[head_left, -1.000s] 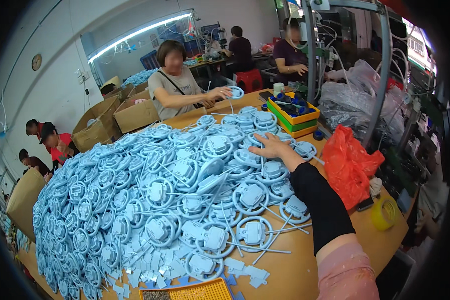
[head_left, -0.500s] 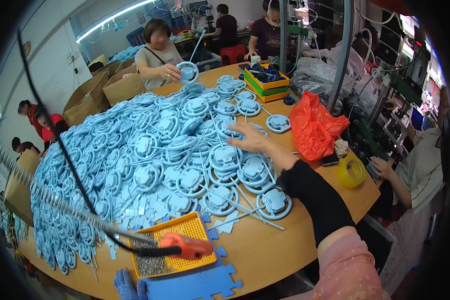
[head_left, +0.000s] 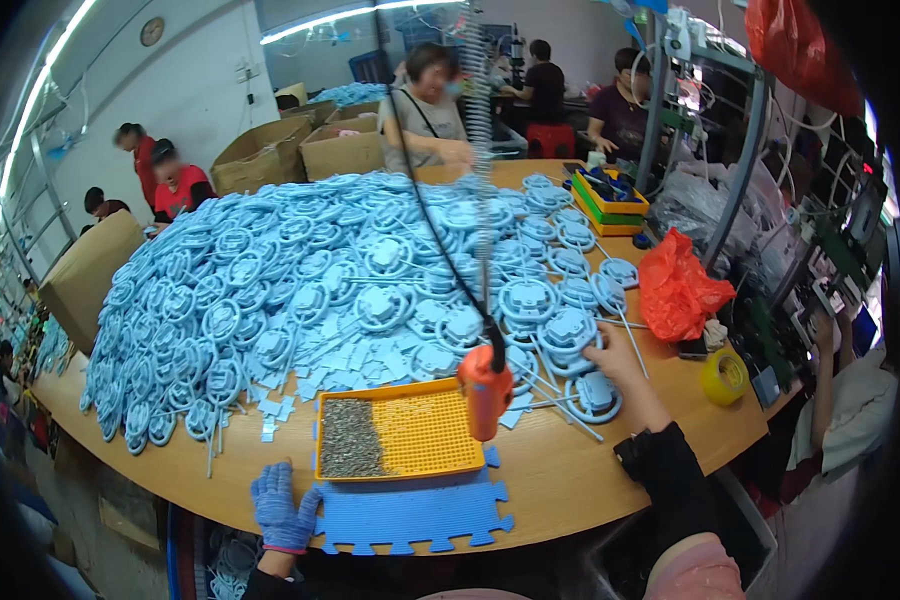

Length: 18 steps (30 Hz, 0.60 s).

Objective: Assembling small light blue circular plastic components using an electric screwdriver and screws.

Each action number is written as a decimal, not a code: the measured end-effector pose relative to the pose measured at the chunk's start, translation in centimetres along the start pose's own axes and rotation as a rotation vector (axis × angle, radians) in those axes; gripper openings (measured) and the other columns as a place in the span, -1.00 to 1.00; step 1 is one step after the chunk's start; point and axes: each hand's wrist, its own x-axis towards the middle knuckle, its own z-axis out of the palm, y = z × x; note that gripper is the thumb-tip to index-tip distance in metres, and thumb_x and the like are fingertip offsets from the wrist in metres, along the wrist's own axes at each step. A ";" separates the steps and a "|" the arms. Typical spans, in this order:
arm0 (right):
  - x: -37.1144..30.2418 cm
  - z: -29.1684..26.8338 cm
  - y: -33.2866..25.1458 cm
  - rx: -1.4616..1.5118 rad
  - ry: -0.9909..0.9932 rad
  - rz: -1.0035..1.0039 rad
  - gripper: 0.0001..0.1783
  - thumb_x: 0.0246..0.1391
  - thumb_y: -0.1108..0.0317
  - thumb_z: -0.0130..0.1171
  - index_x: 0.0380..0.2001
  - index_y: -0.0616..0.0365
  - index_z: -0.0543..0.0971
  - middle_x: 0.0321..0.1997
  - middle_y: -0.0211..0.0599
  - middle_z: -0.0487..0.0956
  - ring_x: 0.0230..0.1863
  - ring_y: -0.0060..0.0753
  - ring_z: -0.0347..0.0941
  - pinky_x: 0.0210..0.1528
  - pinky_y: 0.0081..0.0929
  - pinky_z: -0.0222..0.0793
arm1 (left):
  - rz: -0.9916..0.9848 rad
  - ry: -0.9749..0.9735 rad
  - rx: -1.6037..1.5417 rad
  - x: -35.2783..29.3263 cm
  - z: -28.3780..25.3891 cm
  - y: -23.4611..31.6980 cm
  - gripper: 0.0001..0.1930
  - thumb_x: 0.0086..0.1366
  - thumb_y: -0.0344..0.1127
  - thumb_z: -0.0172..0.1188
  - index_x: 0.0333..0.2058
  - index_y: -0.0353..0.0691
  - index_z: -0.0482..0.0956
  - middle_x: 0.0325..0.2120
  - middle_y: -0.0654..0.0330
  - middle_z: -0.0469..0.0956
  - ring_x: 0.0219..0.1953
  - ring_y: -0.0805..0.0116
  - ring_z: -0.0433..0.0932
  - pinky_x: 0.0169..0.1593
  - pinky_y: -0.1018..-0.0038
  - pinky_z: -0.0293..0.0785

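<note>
Tape is set near a red bag; a clock is hung on a wall; cartons are grouped together.

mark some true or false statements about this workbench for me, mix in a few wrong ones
1. The left hand wears a blue glove. True.
2. An orange handheld power tool hangs by the yellow tray's right end. True.
3. The right hand is on that tool. False: its fingers are at a light-blue steering-wheel-shaped part.
4. Small metal pieces fill the tray's right half. False: they lie at its left.
5. The roll of yellow tape is right of the tray. True.
6. The foam mat is red. False: it is blue.
</note>
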 end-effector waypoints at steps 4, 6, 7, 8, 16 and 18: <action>-1.4 -2.9 -4.5 0.491 0.181 0.157 -0.49 -0.04 0.43 0.26 0.03 0.26 0.46 -0.30 -0.32 0.56 -0.36 -0.57 0.48 -0.31 -0.60 0.39 | -0.018 -0.016 -0.070 -0.1 -0.3 0.1 -0.26 0.04 0.01 0.34 0.11 -0.35 0.40 0.00 -0.10 0.45 0.12 -0.11 0.35 0.25 0.01 0.11; -2.5 -5.8 -7.3 0.361 0.248 0.007 -0.60 -0.02 0.48 0.22 -0.05 0.27 0.52 -0.34 -0.38 0.55 -0.39 -0.63 0.45 -0.35 -0.64 0.35 | 0.015 0.017 -0.076 -0.1 0.2 -0.1 -0.26 0.02 -0.02 0.35 0.11 -0.35 0.39 -0.01 -0.10 0.46 0.12 -0.12 0.36 0.24 0.01 0.12; -3.7 -7.3 -9.3 0.300 0.286 -0.104 -0.65 -0.02 0.47 0.22 -0.09 0.27 0.55 -0.35 -0.38 0.55 -0.38 -0.64 0.45 -0.34 -0.63 0.35 | 0.018 0.045 -0.103 0.0 0.0 0.0 -0.28 0.02 -0.07 0.36 0.10 -0.36 0.39 -0.02 -0.11 0.46 0.10 -0.12 0.37 0.23 0.01 0.13; -4.4 -8.3 -9.8 0.064 0.447 -0.217 -0.72 0.00 0.48 0.20 -0.16 0.27 0.58 -0.34 -0.33 0.56 -0.37 -0.58 0.45 -0.31 -0.58 0.36 | 0.026 0.028 -0.108 -0.1 0.0 -0.2 -0.28 0.02 -0.07 0.36 0.10 -0.36 0.39 -0.02 -0.11 0.46 0.10 -0.12 0.37 0.23 0.01 0.13; -23.0 -10.9 -22.7 0.233 0.733 -0.409 -0.77 0.09 0.53 0.14 -0.15 0.32 0.52 -0.32 -0.40 0.47 -0.25 -0.58 0.40 -0.15 -0.56 0.32 | 0.018 0.126 -0.224 -0.3 -0.4 -0.1 -0.34 0.00 -0.23 0.39 0.08 -0.38 0.42 -0.06 -0.10 0.50 0.05 -0.10 0.42 0.18 0.10 0.23; -26.7 -10.3 -20.7 0.368 0.414 -0.422 -0.80 0.08 0.49 0.17 -0.21 0.30 0.53 -0.32 -0.37 0.47 -0.29 -0.58 0.39 -0.20 -0.60 0.31 | 0.033 0.150 -0.217 -0.5 -0.3 -0.4 -0.34 0.01 -0.22 0.39 0.08 -0.38 0.42 -0.06 -0.11 0.50 0.03 -0.10 0.43 0.17 0.08 0.24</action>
